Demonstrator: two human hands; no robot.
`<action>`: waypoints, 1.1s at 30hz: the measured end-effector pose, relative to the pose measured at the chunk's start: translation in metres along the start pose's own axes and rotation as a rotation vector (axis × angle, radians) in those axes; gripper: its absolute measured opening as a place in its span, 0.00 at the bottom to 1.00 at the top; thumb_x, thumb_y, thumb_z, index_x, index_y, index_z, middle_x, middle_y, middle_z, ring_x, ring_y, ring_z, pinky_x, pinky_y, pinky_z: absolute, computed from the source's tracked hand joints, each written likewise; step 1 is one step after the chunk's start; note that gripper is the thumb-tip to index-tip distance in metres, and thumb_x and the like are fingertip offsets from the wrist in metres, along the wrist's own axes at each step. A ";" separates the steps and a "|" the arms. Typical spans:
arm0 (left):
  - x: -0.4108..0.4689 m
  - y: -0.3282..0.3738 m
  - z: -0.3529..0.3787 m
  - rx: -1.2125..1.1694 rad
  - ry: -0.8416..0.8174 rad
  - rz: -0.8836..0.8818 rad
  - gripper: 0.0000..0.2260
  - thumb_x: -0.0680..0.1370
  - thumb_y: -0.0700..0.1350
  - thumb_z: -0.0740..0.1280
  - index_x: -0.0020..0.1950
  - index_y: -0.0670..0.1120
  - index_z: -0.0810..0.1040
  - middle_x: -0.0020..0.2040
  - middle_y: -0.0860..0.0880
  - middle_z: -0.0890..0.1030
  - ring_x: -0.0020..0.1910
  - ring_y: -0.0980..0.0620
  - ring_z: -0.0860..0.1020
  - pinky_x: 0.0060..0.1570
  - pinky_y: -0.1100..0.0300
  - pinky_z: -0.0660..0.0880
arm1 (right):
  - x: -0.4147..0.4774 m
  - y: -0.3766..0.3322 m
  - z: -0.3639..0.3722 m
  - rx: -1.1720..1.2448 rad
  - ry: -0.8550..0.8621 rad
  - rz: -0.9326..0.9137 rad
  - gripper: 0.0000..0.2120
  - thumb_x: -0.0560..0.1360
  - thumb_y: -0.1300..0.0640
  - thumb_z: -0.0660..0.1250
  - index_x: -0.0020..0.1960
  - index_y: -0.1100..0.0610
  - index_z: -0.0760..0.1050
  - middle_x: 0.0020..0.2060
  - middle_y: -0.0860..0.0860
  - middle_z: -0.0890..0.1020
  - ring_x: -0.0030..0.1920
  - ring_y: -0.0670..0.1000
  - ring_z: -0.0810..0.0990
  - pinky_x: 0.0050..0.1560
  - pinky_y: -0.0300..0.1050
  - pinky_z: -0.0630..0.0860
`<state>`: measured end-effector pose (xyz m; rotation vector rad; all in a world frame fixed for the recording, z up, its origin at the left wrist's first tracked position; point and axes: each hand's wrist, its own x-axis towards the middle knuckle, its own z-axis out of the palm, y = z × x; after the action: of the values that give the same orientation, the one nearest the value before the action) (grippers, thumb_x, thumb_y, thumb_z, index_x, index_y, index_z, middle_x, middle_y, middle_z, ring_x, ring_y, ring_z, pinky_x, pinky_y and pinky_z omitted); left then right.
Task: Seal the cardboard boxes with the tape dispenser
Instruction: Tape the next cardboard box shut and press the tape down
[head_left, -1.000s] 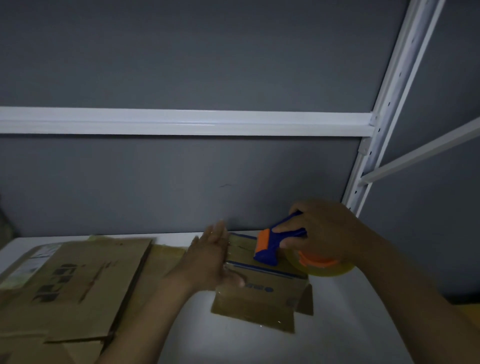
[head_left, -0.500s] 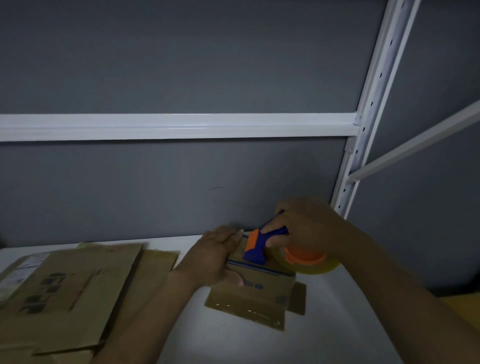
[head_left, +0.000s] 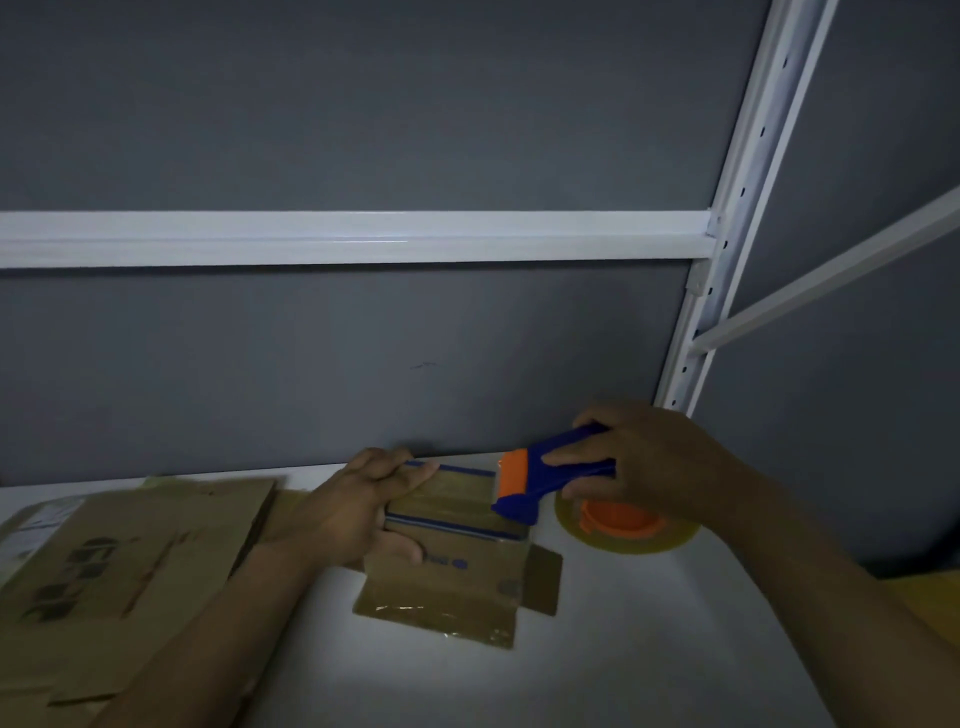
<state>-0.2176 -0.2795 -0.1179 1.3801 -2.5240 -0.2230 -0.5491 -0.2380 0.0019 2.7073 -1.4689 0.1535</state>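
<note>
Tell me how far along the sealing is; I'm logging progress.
Done: glossy tape shows on the near face of the small box. In hand: the left hand grips it while the right hand holds the tape dispenser, its head at the top's right edge. Left: cutting this strip, plus the flattened cardboard at left, apparently unsealed.

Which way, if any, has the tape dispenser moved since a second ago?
Yes. Against the small box, the tape dispenser slid right: its head was over the lid's middle, now at its right edge.
</note>
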 end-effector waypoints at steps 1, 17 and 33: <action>-0.001 -0.003 -0.002 0.023 -0.015 -0.017 0.41 0.64 0.81 0.55 0.74 0.71 0.47 0.73 0.50 0.66 0.70 0.49 0.63 0.70 0.54 0.60 | 0.000 -0.002 0.006 0.004 0.000 0.001 0.21 0.75 0.36 0.60 0.67 0.36 0.69 0.62 0.43 0.70 0.58 0.42 0.68 0.49 0.35 0.62; 0.018 0.066 0.010 0.287 -0.055 0.046 0.47 0.72 0.77 0.41 0.77 0.44 0.60 0.76 0.45 0.63 0.73 0.48 0.66 0.70 0.52 0.59 | -0.014 -0.007 0.032 0.183 -0.036 0.114 0.22 0.76 0.36 0.59 0.69 0.36 0.66 0.66 0.42 0.67 0.59 0.43 0.70 0.49 0.36 0.63; 0.020 0.062 0.013 0.228 -0.148 0.093 0.43 0.62 0.82 0.39 0.74 0.67 0.36 0.77 0.60 0.37 0.76 0.53 0.34 0.72 0.57 0.34 | -0.050 -0.007 0.084 0.385 0.038 0.212 0.23 0.75 0.40 0.64 0.69 0.35 0.66 0.60 0.36 0.66 0.56 0.37 0.67 0.48 0.23 0.60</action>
<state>-0.2817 -0.2628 -0.1113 1.3654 -2.8021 -0.0198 -0.5656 -0.2006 -0.0875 2.7941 -1.8835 0.5483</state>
